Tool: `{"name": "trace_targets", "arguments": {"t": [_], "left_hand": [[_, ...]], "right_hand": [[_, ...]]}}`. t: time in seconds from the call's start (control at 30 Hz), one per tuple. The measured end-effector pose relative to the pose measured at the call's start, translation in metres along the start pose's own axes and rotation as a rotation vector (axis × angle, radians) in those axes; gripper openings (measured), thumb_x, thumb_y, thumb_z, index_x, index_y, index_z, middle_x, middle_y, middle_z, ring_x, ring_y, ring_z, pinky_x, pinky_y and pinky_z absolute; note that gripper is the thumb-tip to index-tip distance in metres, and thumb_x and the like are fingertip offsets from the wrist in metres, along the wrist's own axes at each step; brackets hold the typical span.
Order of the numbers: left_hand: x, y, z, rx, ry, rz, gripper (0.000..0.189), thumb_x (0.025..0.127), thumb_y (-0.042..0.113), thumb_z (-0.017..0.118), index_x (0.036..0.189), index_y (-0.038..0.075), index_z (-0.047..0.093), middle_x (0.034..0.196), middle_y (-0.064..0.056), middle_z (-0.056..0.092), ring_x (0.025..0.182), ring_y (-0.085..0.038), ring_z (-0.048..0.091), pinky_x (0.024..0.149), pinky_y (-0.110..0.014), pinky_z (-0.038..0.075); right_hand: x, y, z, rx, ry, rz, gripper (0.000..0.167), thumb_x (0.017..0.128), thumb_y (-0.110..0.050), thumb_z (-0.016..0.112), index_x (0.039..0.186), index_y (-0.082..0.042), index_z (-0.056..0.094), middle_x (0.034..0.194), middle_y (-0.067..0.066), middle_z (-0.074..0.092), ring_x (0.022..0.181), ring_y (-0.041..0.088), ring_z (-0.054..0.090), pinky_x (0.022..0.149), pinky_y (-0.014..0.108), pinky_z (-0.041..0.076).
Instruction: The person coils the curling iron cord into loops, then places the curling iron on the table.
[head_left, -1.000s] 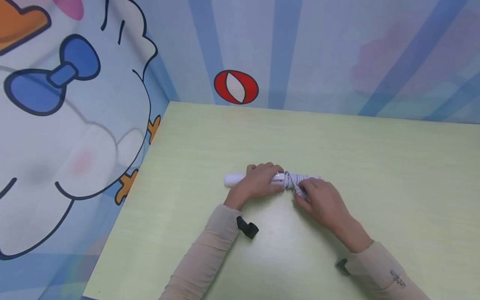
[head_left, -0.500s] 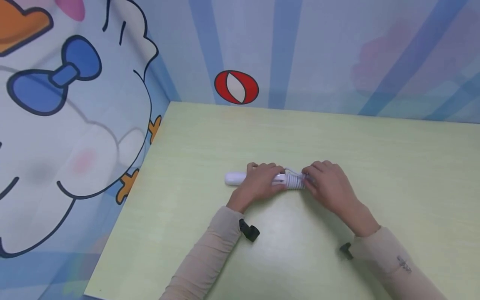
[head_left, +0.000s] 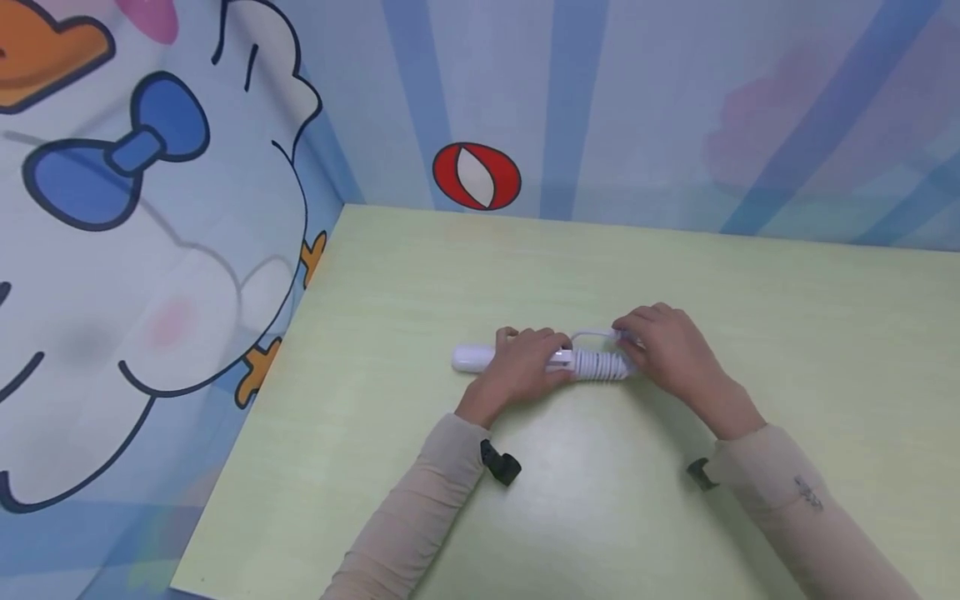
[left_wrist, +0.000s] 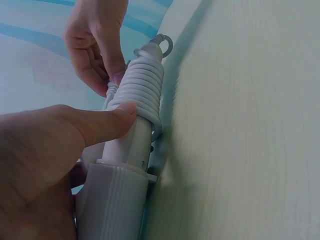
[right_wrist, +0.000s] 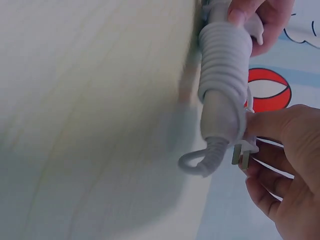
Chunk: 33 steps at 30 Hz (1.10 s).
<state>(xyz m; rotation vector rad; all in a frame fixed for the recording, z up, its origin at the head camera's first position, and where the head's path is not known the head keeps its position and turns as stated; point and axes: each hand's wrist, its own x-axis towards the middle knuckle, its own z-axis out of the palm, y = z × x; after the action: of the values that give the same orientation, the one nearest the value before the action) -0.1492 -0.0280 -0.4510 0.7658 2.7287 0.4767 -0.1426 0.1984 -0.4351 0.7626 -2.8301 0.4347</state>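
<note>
A white curling iron (head_left: 472,358) lies lengthwise on the table, with its power cord (right_wrist: 225,60) wound in tight coils around the handle. My left hand (head_left: 525,367) grips its middle, thumb beside the coils in the left wrist view. Past the coils, the right hand (head_left: 675,350) pinches the two-pin plug (right_wrist: 246,150) at the cord's free end. The plug is beside the handle tip, its prongs showing in the right wrist view. A short stretch of cord runs from the coils to the plug. Part of the iron's body is hidden under the left hand.
The pale green tabletop (head_left: 420,275) meets a cartoon-printed wall (head_left: 637,108) at the back and another on the left. A small black device sits on each sleeve cuff.
The right hand has moved from the front of the coils up and over to the back right with the plug, drawing the cord end along. The left hand stays on the iron.
</note>
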Motion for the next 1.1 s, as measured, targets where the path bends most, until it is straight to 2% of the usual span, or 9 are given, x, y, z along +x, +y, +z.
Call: {"name": "trace_targets", "arguments": {"t": [0.27,0.53,1.1], "left_hand": [[-0.001,0.0,-0.001,-0.02,-0.02,0.002,0.041,0.091,0.048,0.058,0.125,0.024,0.055,0.117,0.005,0.061,0.106,-0.018,0.056,0.103,-0.047,0.027],[-0.002,0.0,-0.003,-0.026,-0.024,0.002,0.042,0.092,0.049,0.056,0.126,0.024,0.055,0.119,0.005,0.059,0.108,-0.018,0.055,0.101,-0.046,0.029],[0.0,-0.001,-0.002,-0.045,-0.029,-0.015,0.041,0.092,0.05,0.055,0.125,0.025,0.055,0.119,0.004,0.059,0.106,-0.017,0.054,0.098,-0.044,0.03]], "right_hand": [[0.005,0.016,0.006,0.132,-0.139,0.103,0.022,0.086,-0.013,0.069,0.105,-0.003,0.069,0.102,0.013,0.069,0.097,0.032,0.062,0.088,0.048,0.047],[0.008,0.024,0.009,0.214,-0.234,0.162,0.023,0.089,-0.013,0.064,0.11,-0.002,0.068,0.107,0.014,0.066,0.101,0.031,0.061,0.09,0.049,0.046],[0.01,0.033,0.014,0.314,-0.278,0.203,0.024,0.091,-0.015,0.062,0.112,-0.004,0.067,0.108,0.014,0.066,0.1,0.03,0.061,0.087,0.049,0.047]]}}
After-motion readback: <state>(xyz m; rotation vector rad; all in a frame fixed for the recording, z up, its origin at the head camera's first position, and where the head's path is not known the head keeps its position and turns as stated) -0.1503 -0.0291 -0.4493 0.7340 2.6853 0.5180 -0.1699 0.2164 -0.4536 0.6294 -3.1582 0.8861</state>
